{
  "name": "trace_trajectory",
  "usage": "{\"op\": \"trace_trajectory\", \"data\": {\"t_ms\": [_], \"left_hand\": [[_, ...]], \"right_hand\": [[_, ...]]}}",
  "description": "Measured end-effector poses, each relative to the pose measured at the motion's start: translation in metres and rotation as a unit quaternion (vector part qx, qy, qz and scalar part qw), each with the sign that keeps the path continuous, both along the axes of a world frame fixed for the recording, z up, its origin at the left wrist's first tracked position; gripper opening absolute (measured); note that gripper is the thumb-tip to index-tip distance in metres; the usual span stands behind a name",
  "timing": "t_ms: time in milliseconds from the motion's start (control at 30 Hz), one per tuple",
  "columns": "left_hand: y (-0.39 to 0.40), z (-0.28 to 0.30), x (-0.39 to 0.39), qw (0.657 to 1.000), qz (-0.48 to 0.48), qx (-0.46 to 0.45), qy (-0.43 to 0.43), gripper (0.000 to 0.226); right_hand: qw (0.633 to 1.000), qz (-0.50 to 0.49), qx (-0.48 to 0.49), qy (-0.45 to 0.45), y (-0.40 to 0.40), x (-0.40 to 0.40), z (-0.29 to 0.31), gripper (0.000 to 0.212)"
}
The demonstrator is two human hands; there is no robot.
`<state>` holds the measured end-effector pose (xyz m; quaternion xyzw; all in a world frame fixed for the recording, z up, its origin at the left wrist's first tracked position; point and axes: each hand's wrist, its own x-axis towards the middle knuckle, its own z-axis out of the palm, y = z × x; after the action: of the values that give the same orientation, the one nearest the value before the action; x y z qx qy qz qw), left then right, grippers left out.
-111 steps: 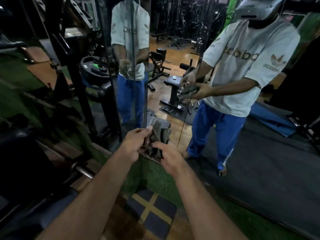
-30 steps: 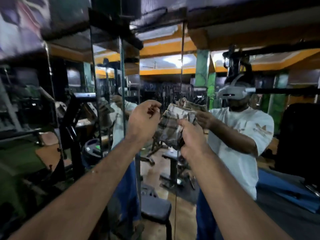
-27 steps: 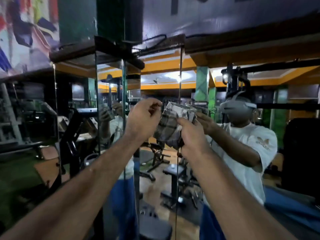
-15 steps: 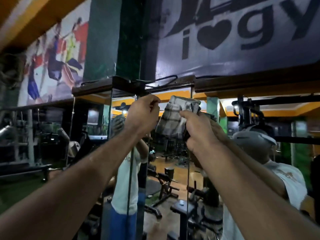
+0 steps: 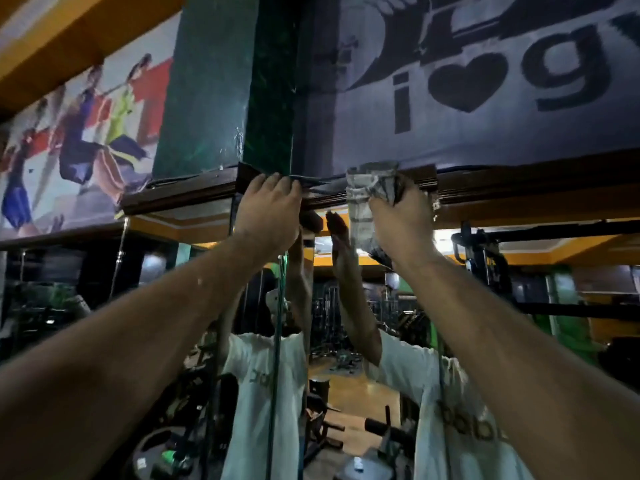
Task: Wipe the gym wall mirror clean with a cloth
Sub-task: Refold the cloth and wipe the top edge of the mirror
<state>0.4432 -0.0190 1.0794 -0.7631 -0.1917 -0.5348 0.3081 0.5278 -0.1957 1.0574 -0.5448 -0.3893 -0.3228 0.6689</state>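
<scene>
The wall mirror (image 5: 346,341) stands right in front of you, and both your arms reach up to its top edge. Your right hand (image 5: 403,220) clenches the bunched checked cloth (image 5: 367,195) against the dark wooden frame (image 5: 519,188) at the mirror's top. Your left hand (image 5: 268,211) holds nothing; its fingers lie over that frame at the corner where two panes meet. The banner (image 5: 485,98) hangs above.

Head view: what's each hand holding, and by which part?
Right hand grips the bunched checked cloth by its lower end, top against the mirror's wooden frame. Left hand holds nothing; its fingers rest on the frame.
</scene>
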Motion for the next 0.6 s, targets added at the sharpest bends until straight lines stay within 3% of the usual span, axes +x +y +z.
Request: {"op": "trace_trajectory", "data": {"t_ms": [100,300,467,600], "left_hand": [[0.019,0.018,0.008,0.991,0.126,0.039,0.027,0.063],[0.030,0.032,0.026,0.970,0.233,0.037,0.062,0.061],[0.042,0.031,0.036,0.968,0.243,0.061,0.028,0.059],[0.047,0.026,0.040,0.964,0.250,0.089,0.013,0.059]], "right_hand": [[0.987,-0.096,-0.022,-0.126,0.020,0.002,0.013,0.031],[0.895,-0.277,-0.039,-0.347,0.071,0.018,0.041,0.050],[0.863,-0.312,-0.154,-0.366,0.112,0.040,0.060,0.064],[0.793,-0.425,-0.225,-0.375,0.136,0.059,0.060,0.035]]}}
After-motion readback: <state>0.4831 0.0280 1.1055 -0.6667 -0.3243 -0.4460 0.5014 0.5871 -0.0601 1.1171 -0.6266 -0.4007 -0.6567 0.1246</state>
